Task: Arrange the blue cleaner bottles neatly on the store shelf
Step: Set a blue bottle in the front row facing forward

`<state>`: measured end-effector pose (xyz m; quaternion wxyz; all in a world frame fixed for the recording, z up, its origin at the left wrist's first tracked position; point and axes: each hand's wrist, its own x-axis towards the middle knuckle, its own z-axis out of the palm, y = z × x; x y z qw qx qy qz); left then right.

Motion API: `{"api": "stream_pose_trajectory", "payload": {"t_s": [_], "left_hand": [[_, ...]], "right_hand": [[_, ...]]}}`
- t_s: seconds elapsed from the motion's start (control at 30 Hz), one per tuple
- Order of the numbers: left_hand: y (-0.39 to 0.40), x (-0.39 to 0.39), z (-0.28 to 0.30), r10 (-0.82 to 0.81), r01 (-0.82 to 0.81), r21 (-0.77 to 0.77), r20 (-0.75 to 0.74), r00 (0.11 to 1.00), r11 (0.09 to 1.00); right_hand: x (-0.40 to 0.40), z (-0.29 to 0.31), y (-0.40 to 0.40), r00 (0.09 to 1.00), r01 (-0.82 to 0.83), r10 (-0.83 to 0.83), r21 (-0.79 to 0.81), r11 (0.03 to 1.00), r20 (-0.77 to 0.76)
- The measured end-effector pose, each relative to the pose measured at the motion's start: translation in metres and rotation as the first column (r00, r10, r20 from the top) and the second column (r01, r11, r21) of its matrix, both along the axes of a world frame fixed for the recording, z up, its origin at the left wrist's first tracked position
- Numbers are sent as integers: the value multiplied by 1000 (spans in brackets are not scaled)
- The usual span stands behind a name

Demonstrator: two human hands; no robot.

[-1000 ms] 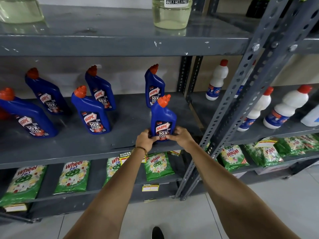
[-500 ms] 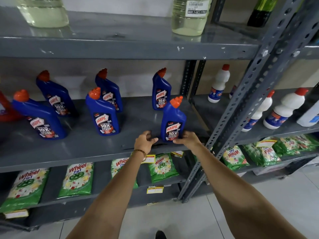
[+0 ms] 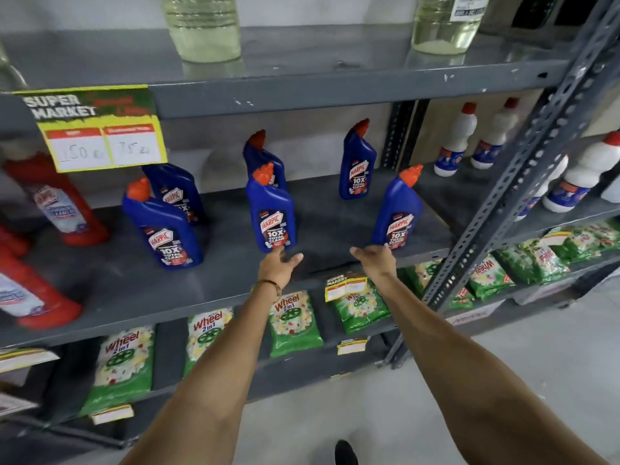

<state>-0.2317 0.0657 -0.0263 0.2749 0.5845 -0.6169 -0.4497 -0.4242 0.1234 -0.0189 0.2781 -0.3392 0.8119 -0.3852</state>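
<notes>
My hands, left (image 3: 280, 263) and right (image 3: 375, 260), hang open and empty at the shelf (image 3: 218, 290) edge between two front bottles (image 3: 273, 213), which stand scattered; they look rigid, slick and top-tippy, so I'd grip each around its body.

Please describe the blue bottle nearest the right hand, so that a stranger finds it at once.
On the grey middle shelf, look at the front row of blue bottles. It is the rightmost one, nearest the slotted metal post, leaning slightly, with the right hand just below it.
</notes>
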Motion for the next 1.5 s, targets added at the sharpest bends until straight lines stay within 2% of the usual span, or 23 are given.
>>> {"api": "stream_pose_trajectory", "payload": {"t_s": [0.2,0.4,0.57,0.77,1.23,1.5], "left_hand": [[-25,30,9,85,-85,-37,-17,996,996],[-47,44,9,105,-103,52,-24,994,993],[-58,39,3,64,-62,44,-62,996,997],[-64,33,0,103,-99,54,-73,992,994],[-39,34,4,21,-21,37,13,1000,999],[-13,33,2,13,-11,44,-43,999,999]], "right_hand": [[41,9,-36,986,-161,162,-37,986,27],[56,3,-79,952,-262,259,-3,965,165],[66,0,-97,905,-361,371,-86,929,208],[72,-6,-110,818,-458,500,-201,866,284],[62,-14,-90,814,-461,500,-195,866,294],[58,-19,-64,832,-447,493,-217,868,257]]}}
